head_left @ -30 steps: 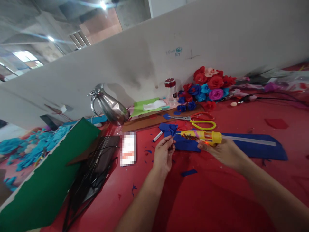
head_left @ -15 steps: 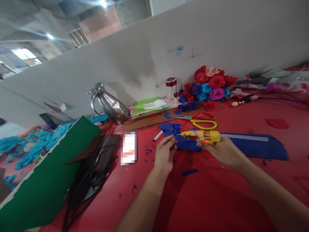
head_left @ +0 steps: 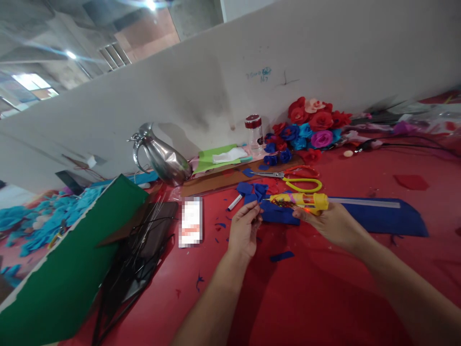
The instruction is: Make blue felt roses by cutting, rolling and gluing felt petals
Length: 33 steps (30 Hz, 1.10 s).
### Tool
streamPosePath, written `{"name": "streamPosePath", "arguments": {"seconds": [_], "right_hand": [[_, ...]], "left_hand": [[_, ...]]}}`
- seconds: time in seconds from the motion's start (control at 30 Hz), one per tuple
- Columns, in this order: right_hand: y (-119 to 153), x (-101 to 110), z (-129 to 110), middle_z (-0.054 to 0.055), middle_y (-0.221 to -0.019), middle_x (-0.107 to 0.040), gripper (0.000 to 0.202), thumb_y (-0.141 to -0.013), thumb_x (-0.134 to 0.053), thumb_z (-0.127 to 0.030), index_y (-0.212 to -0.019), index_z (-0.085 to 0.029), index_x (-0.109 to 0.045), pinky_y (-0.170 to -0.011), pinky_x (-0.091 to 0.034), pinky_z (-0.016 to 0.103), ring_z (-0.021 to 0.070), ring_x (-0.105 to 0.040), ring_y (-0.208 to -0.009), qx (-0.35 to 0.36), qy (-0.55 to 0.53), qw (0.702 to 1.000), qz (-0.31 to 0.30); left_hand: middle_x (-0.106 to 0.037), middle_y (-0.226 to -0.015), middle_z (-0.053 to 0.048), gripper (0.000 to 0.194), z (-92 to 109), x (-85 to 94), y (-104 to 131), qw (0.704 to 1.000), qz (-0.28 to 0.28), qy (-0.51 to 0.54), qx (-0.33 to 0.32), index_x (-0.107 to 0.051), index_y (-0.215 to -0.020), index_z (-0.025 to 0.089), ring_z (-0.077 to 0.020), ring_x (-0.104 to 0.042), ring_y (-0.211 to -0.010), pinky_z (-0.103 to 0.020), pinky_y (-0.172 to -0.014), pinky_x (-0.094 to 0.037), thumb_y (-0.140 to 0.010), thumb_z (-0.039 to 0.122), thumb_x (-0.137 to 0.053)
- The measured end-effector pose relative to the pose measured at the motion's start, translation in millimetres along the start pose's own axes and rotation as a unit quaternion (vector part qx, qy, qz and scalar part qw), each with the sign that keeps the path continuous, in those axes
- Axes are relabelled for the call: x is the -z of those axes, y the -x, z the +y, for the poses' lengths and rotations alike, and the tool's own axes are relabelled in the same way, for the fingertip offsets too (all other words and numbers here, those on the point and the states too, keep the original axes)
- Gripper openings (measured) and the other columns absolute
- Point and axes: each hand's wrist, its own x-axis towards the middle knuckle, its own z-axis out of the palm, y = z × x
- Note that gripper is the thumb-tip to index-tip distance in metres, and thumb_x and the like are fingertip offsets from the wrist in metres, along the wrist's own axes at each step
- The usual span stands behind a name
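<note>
Wrapped around the yellow glue gun (head_left: 306,200) is my right hand (head_left: 320,220); an orange light glows on the gun's underside. The nozzle points left, just beside the fingertips of my left hand (head_left: 246,226). Those fingers are closed in a pinch, and what they hold is too small to make out. Behind them lie crumpled blue pieces (head_left: 255,190), and a flat blue piece (head_left: 283,216) sits under the gun. To the right, a translucent glue stick (head_left: 370,203) appears to run out from the gun's rear over a blue sheet (head_left: 392,221).
Scissors (head_left: 302,184) with red and yellow handles lie behind the gun. A marker (head_left: 235,203) and a blurred white rectangle (head_left: 190,221) are left of my hands. Against the wall stand a metal jug (head_left: 162,158), a glass jar (head_left: 255,137) and red and blue flowers (head_left: 317,125).
The view has shifted slightly, so everything sits a little further left. Both hands keep nearly the same pose, the glue gun's nozzle still at the left fingertips.
</note>
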Motion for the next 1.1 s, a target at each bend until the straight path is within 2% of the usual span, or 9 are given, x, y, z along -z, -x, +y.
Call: {"name": "streamPosePath", "arguments": {"seconds": [0.23, 0.4, 0.5, 0.6, 0.73, 0.83, 1.0, 1.1], "right_hand": [[2, 5, -11, 0.008, -0.084, -0.079, 0.035, -0.077, -0.058, -0.052, -0.081, -0.024, -0.078, -0.074, -0.060, 0.042, 0.0324, -0.074, -0.081, -0.017, 0.006, 1.000, -0.010], [3, 5, -13, 0.007, -0.081, -0.078, 0.040, -0.076, -0.060, -0.058, -0.083, -0.023, -0.078, -0.075, -0.061, 0.042, 0.0307, -0.074, -0.081, -0.022, -0.030, 0.999, 0.018], [3, 3, -12, 0.007, -0.081, -0.078, 0.040, -0.075, -0.061, -0.060, -0.079, -0.024, -0.077, -0.074, -0.061, 0.043, 0.0310, -0.074, -0.079, -0.017, -0.035, 0.999, 0.033], [2, 2, -14, 0.007, -0.077, -0.078, 0.042, -0.074, -0.059, -0.063, -0.074, -0.024, -0.076, -0.071, -0.061, 0.041, 0.0300, -0.074, -0.075, -0.018, -0.035, 0.999, 0.021], [2, 2, -17, 0.006, -0.076, -0.078, 0.046, -0.075, -0.056, -0.066, -0.078, -0.024, -0.077, -0.069, -0.062, 0.039, 0.0284, -0.075, -0.074, -0.006, -0.031, 0.999, 0.024], [3, 2, -15, 0.007, -0.079, -0.079, 0.047, -0.076, -0.055, -0.065, -0.080, -0.024, -0.078, -0.072, -0.061, 0.041, 0.0305, -0.075, -0.079, -0.003, -0.007, 0.999, 0.037], [3, 3, -9, 0.006, -0.077, -0.079, 0.040, -0.082, -0.052, -0.056, -0.073, -0.026, -0.077, -0.068, -0.062, 0.041, 0.0301, -0.075, -0.077, 0.018, 0.033, 0.999, 0.019], [3, 5, -5, 0.007, -0.075, -0.078, 0.042, -0.084, -0.050, -0.056, -0.071, -0.025, -0.076, -0.070, -0.062, 0.042, 0.0301, -0.075, -0.076, 0.049, 0.049, 0.997, 0.042]], "left_hand": [[-0.064, -0.062, 0.001, 0.032, -2, 1.4, -1, 1.000, 0.000, 0.000, 0.001, -0.069, -0.075, 0.014, -0.0051, -0.050, -0.053, -0.019, -0.054, -0.037, -0.048, 0.022, -0.085], [-0.064, -0.062, 0.001, 0.031, 0, 0.8, 0, 1.000, 0.000, -0.008, 0.007, -0.069, -0.076, 0.014, -0.0055, -0.051, -0.054, -0.019, -0.055, -0.037, -0.050, 0.021, -0.085], [-0.064, -0.063, 0.000, 0.031, 1, 0.3, 1, 1.000, -0.001, -0.013, 0.012, -0.069, -0.076, 0.014, -0.0060, -0.052, -0.055, -0.019, -0.056, -0.038, -0.051, 0.020, -0.085], [-0.064, -0.063, 0.000, 0.031, 0, -0.2, 1, 1.000, -0.002, -0.011, 0.014, -0.069, -0.076, 0.013, -0.0056, -0.052, -0.054, -0.019, -0.056, -0.039, -0.050, 0.020, -0.086], [-0.065, -0.061, 0.000, 0.031, 0, -0.7, 1, 1.000, 0.000, -0.005, 0.019, -0.070, -0.074, 0.013, -0.0050, -0.051, -0.051, -0.018, -0.055, -0.039, -0.048, 0.018, -0.086], [-0.066, -0.060, 0.000, 0.031, 0, -1.1, 1, 1.000, 0.001, -0.004, 0.021, -0.070, -0.073, 0.013, -0.0050, -0.052, -0.051, -0.018, -0.055, -0.040, -0.046, 0.017, -0.086], [-0.065, -0.061, 0.000, 0.031, 0, -1.7, 1, 1.000, 0.003, -0.006, 0.024, -0.070, -0.073, 0.013, -0.0055, -0.052, -0.053, -0.018, -0.056, -0.040, -0.047, 0.017, -0.086], [-0.065, -0.062, 0.000, 0.031, 0, -0.9, 0, 1.000, -0.001, -0.012, 0.022, -0.070, -0.074, 0.013, -0.0055, -0.051, -0.053, -0.019, -0.056, -0.039, -0.048, 0.019, -0.086]]}}
